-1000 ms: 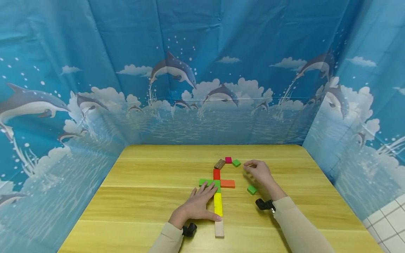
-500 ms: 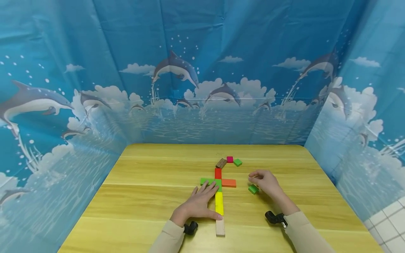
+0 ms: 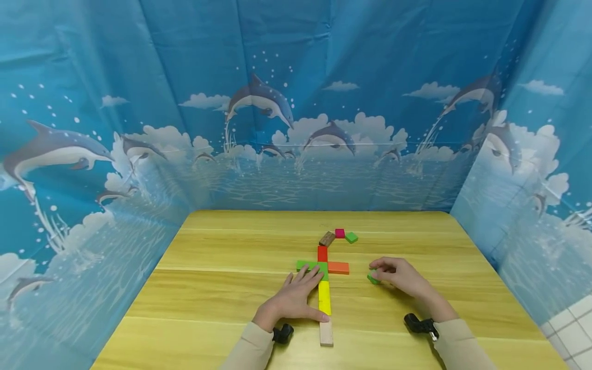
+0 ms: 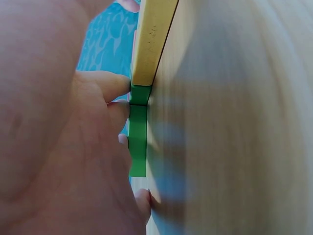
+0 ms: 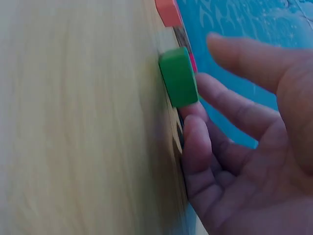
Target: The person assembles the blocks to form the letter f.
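Observation:
A line of flat coloured blocks lies on the wooden table [image 3: 217, 288]: a pale wood block [image 3: 326, 333], a yellow block [image 3: 324, 299], a red block [image 3: 322, 253], with a long green block [image 3: 307, 265] and an orange block [image 3: 338, 267] crossing it. My left hand [image 3: 293, 299] lies flat beside the line, its fingers touching the green block [image 4: 138, 142] and the yellow block [image 4: 151, 39]. My right hand [image 3: 401, 277] reaches a small loose green block [image 3: 372, 278]. In the right wrist view its fingertips [image 5: 191, 125] are at that block [image 5: 178, 78], while the thumb stands apart from it.
A brown block [image 3: 327, 238], a magenta block [image 3: 339, 233] and another small green block [image 3: 351, 237] lie further back. Blue dolphin-print sheets [image 3: 296, 128] wall the table on three sides. Bare tabletop stretches to the left.
My right hand has drawn back from the far blocks toward me and come down around the loose green block. The left hand has stayed in place.

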{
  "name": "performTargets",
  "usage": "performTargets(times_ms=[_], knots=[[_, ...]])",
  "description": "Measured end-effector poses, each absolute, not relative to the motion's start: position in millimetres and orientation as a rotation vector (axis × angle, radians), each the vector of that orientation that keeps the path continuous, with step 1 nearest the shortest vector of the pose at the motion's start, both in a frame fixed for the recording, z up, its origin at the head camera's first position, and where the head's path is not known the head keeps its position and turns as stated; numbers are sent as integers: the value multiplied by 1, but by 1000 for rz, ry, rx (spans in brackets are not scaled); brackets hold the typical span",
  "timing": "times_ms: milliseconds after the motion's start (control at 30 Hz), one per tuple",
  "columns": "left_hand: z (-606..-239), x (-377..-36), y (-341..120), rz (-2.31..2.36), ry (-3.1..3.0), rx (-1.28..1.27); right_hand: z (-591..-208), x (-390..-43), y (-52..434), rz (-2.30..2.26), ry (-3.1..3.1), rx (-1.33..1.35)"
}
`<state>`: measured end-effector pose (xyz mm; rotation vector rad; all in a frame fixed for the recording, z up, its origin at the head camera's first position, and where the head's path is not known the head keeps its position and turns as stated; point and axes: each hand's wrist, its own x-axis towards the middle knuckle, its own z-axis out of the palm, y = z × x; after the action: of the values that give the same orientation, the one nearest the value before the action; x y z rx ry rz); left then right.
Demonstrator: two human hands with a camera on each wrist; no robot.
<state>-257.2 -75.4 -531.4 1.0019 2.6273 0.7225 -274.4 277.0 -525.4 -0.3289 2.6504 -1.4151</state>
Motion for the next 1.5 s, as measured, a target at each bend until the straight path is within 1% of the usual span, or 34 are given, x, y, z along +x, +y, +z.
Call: performTargets(times_ms=[200,533,800,1033,1300,1500], knots=[[-533,-257,-76,727,2628,1011,-527,-273,279,-1408,2649,-357],[-532,-256,-76,659,2673,1034,-533,-272,276,-1378,2710,-249],[-533,-253,-74,662,2695,996,-534,-272,274,-1407,2682,-294],[-534,-255,-70,656,2713,1010,-535,-277,276,-1419,2688,-261],[-533,-253,-70,667,2703,1014,-534,-275,274,-1412,2715,-324],[-534,-254,-70,647,2713,1030,-532,-275,270,-1450,2711,-289]])
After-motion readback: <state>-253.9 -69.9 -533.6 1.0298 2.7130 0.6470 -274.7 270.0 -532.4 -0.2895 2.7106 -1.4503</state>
